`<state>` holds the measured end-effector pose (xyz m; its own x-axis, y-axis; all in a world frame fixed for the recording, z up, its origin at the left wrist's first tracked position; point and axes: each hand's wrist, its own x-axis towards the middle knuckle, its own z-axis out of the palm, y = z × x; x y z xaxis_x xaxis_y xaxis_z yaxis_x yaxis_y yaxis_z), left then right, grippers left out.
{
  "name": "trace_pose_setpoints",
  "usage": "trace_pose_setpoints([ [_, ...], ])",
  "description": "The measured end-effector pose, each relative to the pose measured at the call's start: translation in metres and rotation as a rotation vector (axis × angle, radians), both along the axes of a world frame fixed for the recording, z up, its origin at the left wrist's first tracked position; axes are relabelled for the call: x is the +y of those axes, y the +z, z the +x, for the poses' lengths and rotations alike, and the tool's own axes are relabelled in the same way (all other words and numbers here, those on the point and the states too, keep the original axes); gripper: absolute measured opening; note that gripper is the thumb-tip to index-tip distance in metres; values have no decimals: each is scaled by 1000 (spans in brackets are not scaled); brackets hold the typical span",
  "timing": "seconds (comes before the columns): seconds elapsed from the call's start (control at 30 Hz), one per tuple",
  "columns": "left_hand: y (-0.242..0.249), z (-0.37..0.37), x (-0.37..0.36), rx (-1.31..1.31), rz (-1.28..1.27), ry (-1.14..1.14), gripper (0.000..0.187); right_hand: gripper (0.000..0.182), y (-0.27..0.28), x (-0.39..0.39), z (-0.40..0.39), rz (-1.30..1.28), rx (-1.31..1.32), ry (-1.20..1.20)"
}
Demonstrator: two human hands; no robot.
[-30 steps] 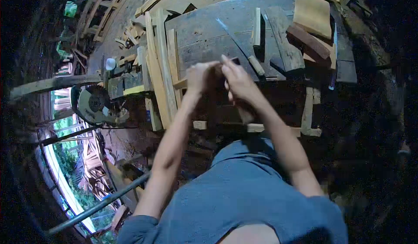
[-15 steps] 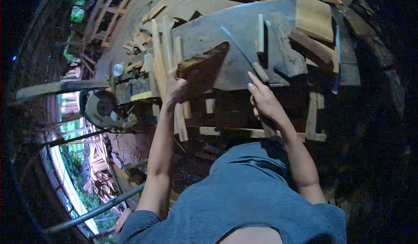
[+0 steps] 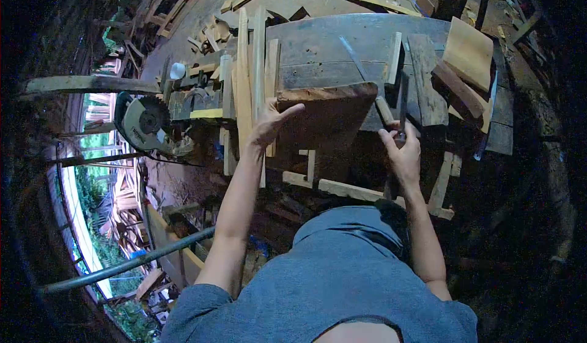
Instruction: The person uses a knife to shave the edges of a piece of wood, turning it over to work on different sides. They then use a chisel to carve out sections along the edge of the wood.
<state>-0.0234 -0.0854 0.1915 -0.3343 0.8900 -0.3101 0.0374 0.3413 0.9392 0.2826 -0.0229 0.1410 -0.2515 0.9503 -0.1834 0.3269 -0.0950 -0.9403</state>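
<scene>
A thick dark wooden board (image 3: 327, 120) with a rough top edge is gripped at its left end by my left hand (image 3: 269, 126), thumb lying along the edge. My right hand (image 3: 403, 153) is just right of the board, its fingers closed on a dark narrow tool (image 3: 402, 101) that points away from me; its exact kind is unclear. Right beside these fingers, a light wooden handle (image 3: 384, 110) with a long thin metal blade (image 3: 353, 57) lies on the workbench (image 3: 312, 46).
Upright wood strips (image 3: 243, 74) stand left of the board. A circular saw (image 3: 147, 123) is at the left. Wood blocks (image 3: 428, 80) and a curved pale piece (image 3: 468, 52) lie at the bench's right. A metal pipe (image 3: 131, 262) crosses the lower left.
The view has shifted. The board's top edge has turned from slanted to nearly level. My right hand has turned upward, and the dark tool now shows above its fingers.
</scene>
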Motion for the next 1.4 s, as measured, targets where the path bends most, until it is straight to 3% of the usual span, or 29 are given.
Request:
trace_pose_setpoints([
  [0.27, -1, 13, 3, -35, -139, -133, 21, 43, -20, 17, 3, -232, 236, 65],
  [0.4, 12, 23, 7, 27, -142, -102, 20, 42, -16, 7, -4, -378, 223, 40],
  [0.47, 17, 19, 11, 188, -255, -233, 22, 43, -30, 3, -11, -371, 268, 18],
  [0.6, 19, 18, 18, 293, -185, -292, 16, 38, -31, -2, -20, -421, 296, 62],
  [0.67, 15, 4, 21, 503, -41, -410, 18, 45, -25, -5, -18, -473, 170, 102],
  [0.7, 12, 5, 24, 496, -40, -423, 18, 55, -31, -5, -17, -460, 119, 135],
  [0.77, 6, 11, 28, 664, -68, -406, 35, 59, -26, -6, -15, -465, 113, 142],
  [0.8, 0, 12, 32, 654, -68, -419, 35, 64, -20, -8, -16, -466, 114, 165],
  [0.87, -14, 11, 40, 1080, -211, -517, 41, 64, -6, -11, -19, -487, 91, 145],
  [1.1, -13, 69, 43, 1150, -220, -471, 47, 54, 23, -10, -19, -474, 177, 320],
  [1.3, -46, 57, 40, 1253, -182, -407, 45, 54, 23, -6, -17, -533, 195, 355],
  [1.4, -60, 53, 30, 1232, 31, -451, 45, 53, 32, -11, -13, -542, 215, 403],
])
